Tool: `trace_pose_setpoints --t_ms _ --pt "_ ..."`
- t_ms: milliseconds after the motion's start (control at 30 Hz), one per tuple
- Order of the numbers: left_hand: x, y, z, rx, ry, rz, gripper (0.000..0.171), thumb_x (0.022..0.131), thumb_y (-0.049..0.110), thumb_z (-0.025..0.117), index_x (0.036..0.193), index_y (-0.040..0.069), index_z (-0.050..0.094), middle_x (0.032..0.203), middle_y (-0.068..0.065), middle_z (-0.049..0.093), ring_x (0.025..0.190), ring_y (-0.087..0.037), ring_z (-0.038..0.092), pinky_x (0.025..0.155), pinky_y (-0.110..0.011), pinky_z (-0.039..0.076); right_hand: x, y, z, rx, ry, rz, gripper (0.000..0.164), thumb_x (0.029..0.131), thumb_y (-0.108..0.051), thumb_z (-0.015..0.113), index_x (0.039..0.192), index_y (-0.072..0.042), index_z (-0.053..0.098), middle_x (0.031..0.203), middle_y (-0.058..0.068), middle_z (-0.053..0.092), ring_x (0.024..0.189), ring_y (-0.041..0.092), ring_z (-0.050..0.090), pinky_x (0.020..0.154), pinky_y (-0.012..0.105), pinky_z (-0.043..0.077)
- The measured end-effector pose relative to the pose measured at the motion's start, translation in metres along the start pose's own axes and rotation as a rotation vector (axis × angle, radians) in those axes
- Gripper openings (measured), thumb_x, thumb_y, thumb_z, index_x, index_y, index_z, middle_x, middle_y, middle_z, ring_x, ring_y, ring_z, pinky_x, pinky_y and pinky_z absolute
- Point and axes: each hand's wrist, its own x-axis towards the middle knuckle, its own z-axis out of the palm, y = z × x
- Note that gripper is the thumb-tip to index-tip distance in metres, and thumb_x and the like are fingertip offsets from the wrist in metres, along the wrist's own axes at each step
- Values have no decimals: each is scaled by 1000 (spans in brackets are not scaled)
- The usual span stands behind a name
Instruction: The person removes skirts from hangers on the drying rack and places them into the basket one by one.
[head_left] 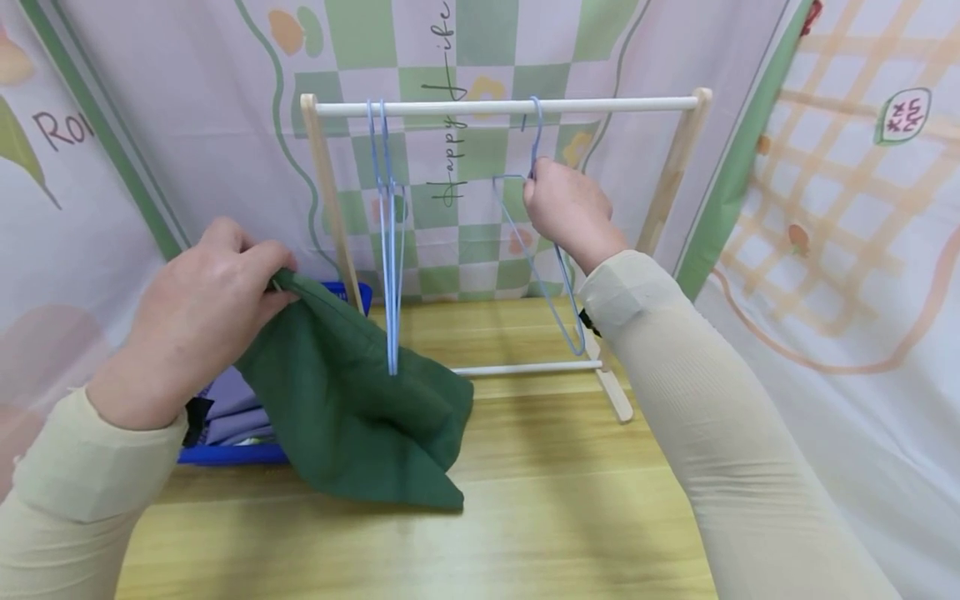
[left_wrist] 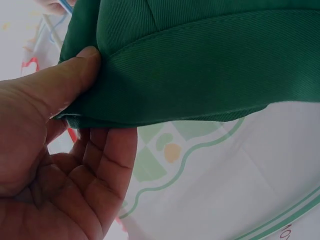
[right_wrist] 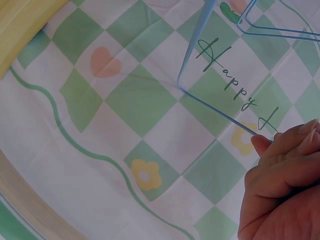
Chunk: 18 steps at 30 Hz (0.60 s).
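My left hand (head_left: pixel 202 317) pinches the edge of a dark green cloth garment (head_left: pixel 360 417) between thumb and fingers; the cloth drapes down to the right toward the tabletop. In the left wrist view the thumb lies on the stitched band of the green garment (left_wrist: pixel 200 65). With my right hand (head_left: pixel 570 204) I grip a blue wire hanger (head_left: pixel 566 287) near its neck, its hook at the rail. The right wrist view shows the curled fingers of the right hand (right_wrist: pixel 285 185) on the hanger (right_wrist: pixel 215 109). Several blue hangers (head_left: pixel 392 275) hang at the rail's left, partly in front of the cloth.
A small rack with a white rail (head_left: pixel 465 108) and wooden side posts (head_left: pixel 678 167) stands on the wooden table (head_left: pixel 480 533). Behind the left hand sits a blue basket (head_left: pixel 232 454) holding purple folded cloth (head_left: pixel 236 408). Patterned fabric (head_left: pixel 480 242) hangs behind the rack.
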Motion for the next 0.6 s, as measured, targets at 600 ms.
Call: trace_pose_setpoints --t_ms 600 --pt "7 -13 -2 -133 -176 -259 18 102 22 69 96 5 67 83 -12 64 79 -32 59 72 -47 42 0 0 0 6 -9 5 43 111 -29 24 137 -11 53 122 10 62 97 30 57 72 43 48"
